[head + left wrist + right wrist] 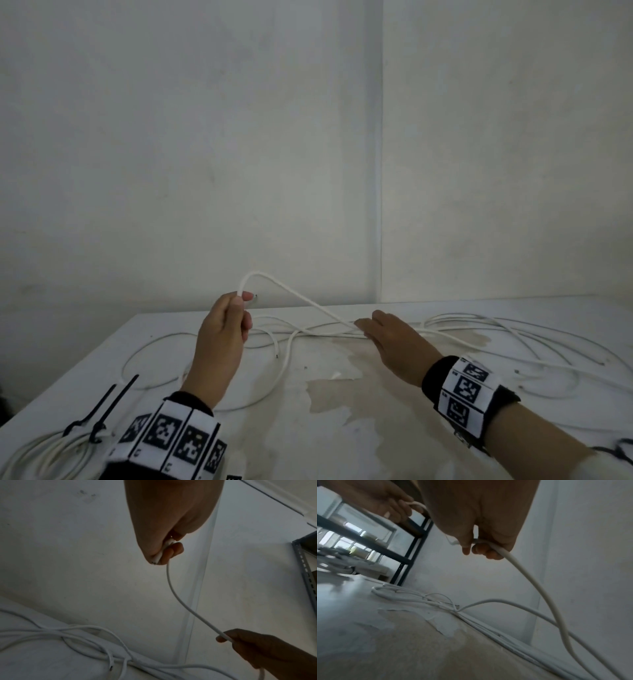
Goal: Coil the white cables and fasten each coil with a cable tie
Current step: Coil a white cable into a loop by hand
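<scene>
My left hand (239, 301) is raised above the table and pinches the end of a white cable (291, 294), which arches up and slopes down to the right. My right hand (368, 327) grips that same cable lower down, just above the table (342, 428). The left wrist view shows the cable end (158, 557) caught between my fingers (171, 553). In the right wrist view the cable (530, 580) runs out of my curled fingers (488, 551) toward the table. Several loose white cables (496, 329) sprawl across the back of the table.
A finished white coil (48, 452) with black cable ties (102, 407) lies at the near left corner. Another black tie (616, 452) shows at the right edge. The tabletop has peeled, stained patches (342, 397). A dark metal shelf (409, 545) stands to the left, and a wall behind.
</scene>
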